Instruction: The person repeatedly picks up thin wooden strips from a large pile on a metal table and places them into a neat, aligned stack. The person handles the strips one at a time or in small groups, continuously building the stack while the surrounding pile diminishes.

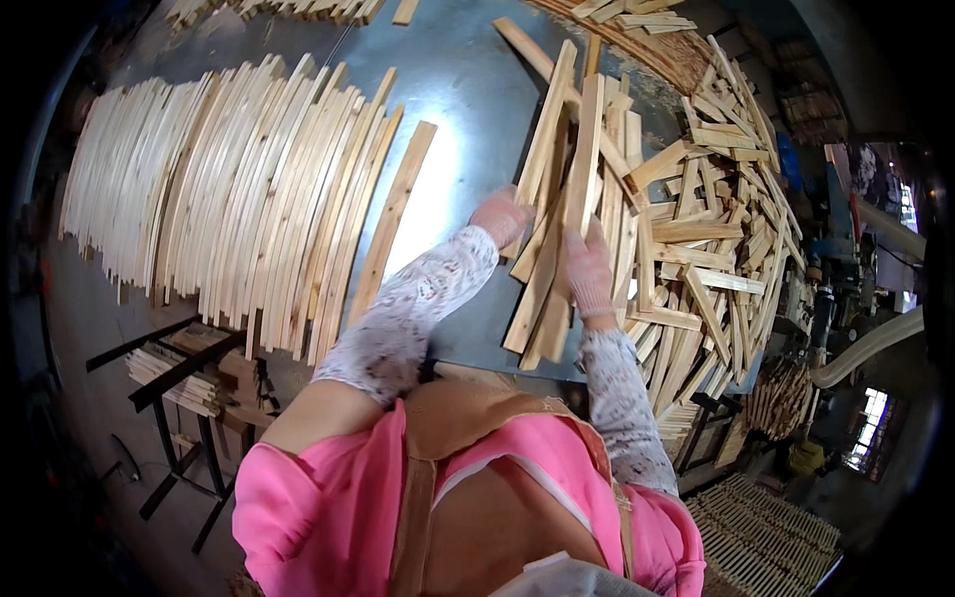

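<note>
Both hands wear pinkish knit gloves, with patterned sleeves up the forearms. My left hand (500, 217) is closed at the near part of a pale wooden strip (549, 124), which slants up and away over the pile. To its right, my right hand (588, 271) grips another wooden strip (585, 149) near its lower end, thumb and fingers around its sides. Beneath and between them lie several loose strips (542, 298) at crossed angles. A single strip (398, 204) lies left of my left hand, beside a long row of strips (229, 179) laid side by side.
The grey metal table (468, 139) carries all this wood. A heap of short, jumbled wood pieces (711, 229) covers its right side. More strips (288, 8) lie along the far edge. Below the table's left side stand a black metal frame (179, 428) and stacked wood (174, 378).
</note>
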`<state>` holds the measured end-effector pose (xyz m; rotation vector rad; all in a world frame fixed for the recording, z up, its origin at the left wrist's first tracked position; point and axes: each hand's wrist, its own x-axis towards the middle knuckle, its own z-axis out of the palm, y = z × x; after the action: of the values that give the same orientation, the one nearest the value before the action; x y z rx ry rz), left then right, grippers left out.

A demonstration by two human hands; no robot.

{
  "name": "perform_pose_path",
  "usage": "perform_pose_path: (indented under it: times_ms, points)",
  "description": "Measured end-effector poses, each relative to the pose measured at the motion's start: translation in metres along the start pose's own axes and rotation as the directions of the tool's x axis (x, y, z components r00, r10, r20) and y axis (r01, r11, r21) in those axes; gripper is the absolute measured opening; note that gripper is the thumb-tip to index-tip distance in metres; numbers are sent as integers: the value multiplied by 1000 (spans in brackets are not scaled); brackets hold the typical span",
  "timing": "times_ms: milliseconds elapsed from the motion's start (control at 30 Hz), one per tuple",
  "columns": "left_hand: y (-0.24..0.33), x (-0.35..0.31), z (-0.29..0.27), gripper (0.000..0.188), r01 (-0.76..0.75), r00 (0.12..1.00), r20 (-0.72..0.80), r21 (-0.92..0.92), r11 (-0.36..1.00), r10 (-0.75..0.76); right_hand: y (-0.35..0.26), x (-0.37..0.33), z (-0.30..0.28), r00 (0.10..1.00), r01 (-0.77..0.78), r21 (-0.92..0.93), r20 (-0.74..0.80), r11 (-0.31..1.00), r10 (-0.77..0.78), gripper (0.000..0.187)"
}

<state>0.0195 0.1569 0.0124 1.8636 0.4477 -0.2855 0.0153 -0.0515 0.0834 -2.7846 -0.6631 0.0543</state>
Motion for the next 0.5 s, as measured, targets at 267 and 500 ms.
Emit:
perform_pose_path:
  times_ms: [267, 500]
  points:
    - [-117, -174, -115, 58, -484, 871, 302, 660, 575, 388, -121, 39, 98, 849, -507, 330, 349, 796, 396, 87]
    - [-67, -191, -211, 64, -457, 831, 526, 832, 315, -181, -183, 27, 102, 886, -415, 280, 340, 866, 316, 60]
